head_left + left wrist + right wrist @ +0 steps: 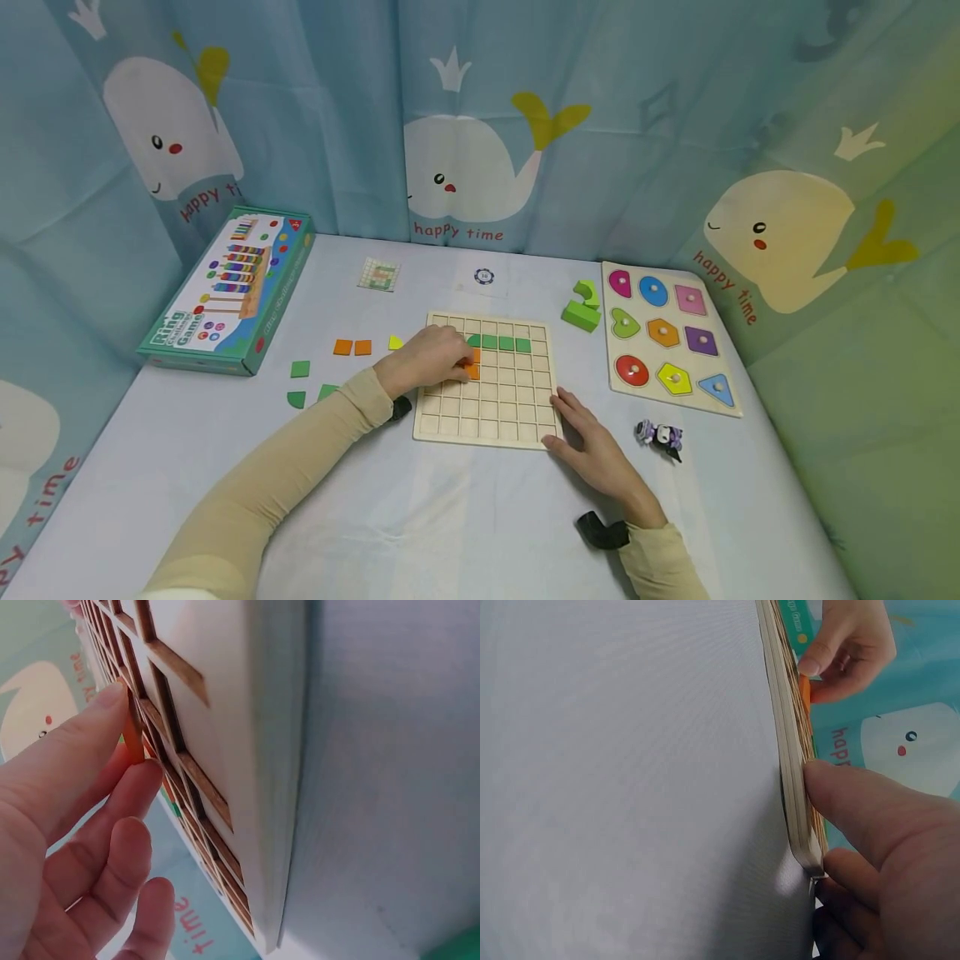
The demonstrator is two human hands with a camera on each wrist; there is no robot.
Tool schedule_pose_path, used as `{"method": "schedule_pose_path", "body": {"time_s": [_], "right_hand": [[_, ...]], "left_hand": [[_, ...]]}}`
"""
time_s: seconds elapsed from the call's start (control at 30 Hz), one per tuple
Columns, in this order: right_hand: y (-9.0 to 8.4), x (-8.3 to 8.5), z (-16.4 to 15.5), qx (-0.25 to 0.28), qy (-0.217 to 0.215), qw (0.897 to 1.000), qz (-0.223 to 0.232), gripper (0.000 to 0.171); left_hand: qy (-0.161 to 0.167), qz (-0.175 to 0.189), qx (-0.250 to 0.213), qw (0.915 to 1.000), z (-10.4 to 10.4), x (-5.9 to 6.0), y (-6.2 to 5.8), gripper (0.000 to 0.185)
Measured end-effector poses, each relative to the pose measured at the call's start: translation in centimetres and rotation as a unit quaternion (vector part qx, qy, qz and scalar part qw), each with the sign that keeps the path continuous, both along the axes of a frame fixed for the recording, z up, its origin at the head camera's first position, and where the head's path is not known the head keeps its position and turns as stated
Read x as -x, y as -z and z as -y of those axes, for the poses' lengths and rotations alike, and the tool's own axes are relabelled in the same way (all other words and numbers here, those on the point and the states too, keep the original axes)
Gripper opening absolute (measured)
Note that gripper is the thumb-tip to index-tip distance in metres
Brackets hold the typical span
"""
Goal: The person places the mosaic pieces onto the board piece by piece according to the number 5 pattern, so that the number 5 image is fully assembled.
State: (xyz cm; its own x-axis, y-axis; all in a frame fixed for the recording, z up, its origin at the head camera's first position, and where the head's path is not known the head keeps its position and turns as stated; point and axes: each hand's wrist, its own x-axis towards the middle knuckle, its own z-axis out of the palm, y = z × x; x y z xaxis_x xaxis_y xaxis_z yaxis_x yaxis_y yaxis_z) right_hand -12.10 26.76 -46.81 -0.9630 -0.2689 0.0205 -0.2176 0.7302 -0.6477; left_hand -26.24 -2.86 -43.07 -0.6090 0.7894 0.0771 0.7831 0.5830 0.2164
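A wooden grid board [487, 417] lies flat in front of me. Between thumb and fingertips my left hand [429, 358] pinches a small orange tile [133, 742], right at the board's squares. Another orange tile [476, 356] sits in the square just beyond. Behind it runs a row of several green tiles [506, 342]. My right hand [596, 454] rests at the board's near right corner, thumb on the front edge and fingers along the right side. In the right wrist view the thumb [870, 799] touches the rim; the other fingers are partly hidden.
Loose orange tiles [352, 347], a yellow tile [395, 342] and green tiles [300, 368] lie left. Beyond are a boxed game [232, 292], a pattern card [379, 274] and green blocks [582, 315]. Rightward lie a shape puzzle [648, 317] and a small figurine [660, 437].
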Motion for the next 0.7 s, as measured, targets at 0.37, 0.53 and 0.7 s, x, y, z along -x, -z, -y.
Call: {"method": "schedule_pose_path", "body": {"time_s": [0.37,0.53,0.7], "right_hand": [[0.1,0.0,0.0,0.001,0.002,1.0,0.005,0.073],[0.1,0.0,0.1,0.001,0.002,1.0,-0.001,0.072],[0.1,0.0,0.1,0.0,0.008,1.0,0.011,0.073]], "left_hand": [[-0.003,0.012,-0.014,0.9998,0.1,0.0,0.2,0.021],[-0.002,0.05,-0.045,0.9977,1.5,-0.1,0.3,0.019],[-0.013,0.086,-0.066,0.994,3.6,-0.5,0.5,0.029]]}}
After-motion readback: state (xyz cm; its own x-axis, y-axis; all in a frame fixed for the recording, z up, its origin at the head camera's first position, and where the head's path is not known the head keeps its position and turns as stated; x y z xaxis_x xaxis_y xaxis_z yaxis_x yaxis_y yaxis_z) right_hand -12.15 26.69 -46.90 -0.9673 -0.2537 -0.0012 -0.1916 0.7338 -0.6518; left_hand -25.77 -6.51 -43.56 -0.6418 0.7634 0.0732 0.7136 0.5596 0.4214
